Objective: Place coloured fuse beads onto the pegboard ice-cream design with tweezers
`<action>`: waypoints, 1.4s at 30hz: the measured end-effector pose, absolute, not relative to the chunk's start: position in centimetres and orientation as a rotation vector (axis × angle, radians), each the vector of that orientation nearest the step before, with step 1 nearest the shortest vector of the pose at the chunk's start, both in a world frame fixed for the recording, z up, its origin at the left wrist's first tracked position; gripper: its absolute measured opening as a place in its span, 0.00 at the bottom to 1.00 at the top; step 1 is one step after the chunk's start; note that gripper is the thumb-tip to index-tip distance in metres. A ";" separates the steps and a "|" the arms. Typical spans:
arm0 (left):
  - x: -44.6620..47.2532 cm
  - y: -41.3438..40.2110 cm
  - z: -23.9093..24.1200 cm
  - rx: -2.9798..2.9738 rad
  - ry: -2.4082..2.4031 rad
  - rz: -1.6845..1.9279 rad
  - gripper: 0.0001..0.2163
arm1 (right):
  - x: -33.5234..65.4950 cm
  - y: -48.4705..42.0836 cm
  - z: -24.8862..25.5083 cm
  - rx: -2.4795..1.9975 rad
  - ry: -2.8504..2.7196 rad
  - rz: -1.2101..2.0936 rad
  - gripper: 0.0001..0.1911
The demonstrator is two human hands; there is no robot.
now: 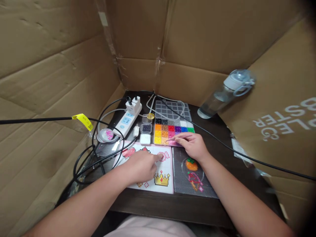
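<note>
With its index finger stretched out, my left hand (144,164) touches a pink candy design on the pattern sheet (150,149) and holds nothing. A yellow crown design (162,179) shows below that fingertip. My right hand (191,144) is closed on a pair of tweezers (172,138), whose tips are over the orange and pink sections of the sorted bead box (164,128). Under my right wrist lies a clear pegboard (180,174). On it are an orange bead figure with a green top (191,164) and a pink-and-orange bead figure (195,181).
A white power strip (126,122), small containers of dark beads (146,128) and white beads (145,139), and a round tub of pink beads (106,134) stand left. Black cables (84,164) loop there. A water bottle (217,100) stands right, before cardboard walls (192,36).
</note>
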State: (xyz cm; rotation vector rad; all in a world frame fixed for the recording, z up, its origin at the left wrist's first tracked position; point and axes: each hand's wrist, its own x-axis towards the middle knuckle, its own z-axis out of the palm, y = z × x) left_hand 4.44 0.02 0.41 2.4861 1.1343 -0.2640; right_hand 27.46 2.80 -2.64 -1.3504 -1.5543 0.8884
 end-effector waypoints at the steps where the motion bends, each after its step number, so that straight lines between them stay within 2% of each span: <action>1: 4.5 0.0 0.3 2.488 1.131 -0.266 0.25 | 27.5 2.8 -2.6 -1.348 -1.549 0.905 0.07; 42: 4.3 0.1 -0.8 2.491 1.117 -0.266 0.26 | 27.6 3.0 -3.1 -1.337 -1.528 0.950 0.06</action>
